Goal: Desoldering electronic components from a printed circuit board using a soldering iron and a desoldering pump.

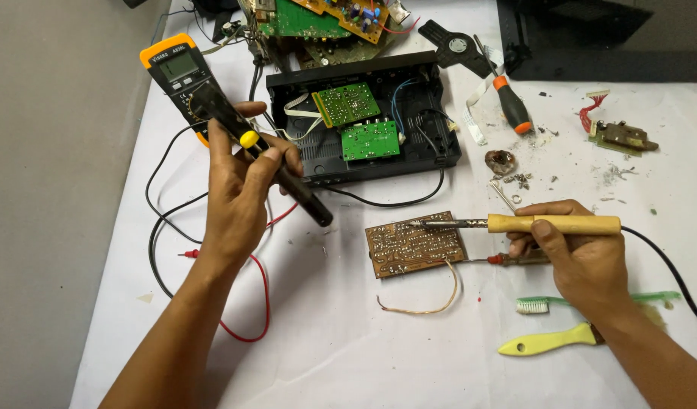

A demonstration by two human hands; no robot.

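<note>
Open black case (431,136) holds two green boards; left hand (238,197) grips a black desoldering pump (269,163), right hand (579,254) a wooden-handled soldering iron (515,223).

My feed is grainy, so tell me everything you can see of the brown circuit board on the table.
The brown board is a flat rectangle lying solder side up on the white table, slightly skewed. Its face is dense with shiny solder joints. The soldering iron tip rests on its upper edge, held by the right hand. A thin looping wire trails from its right side.
</note>
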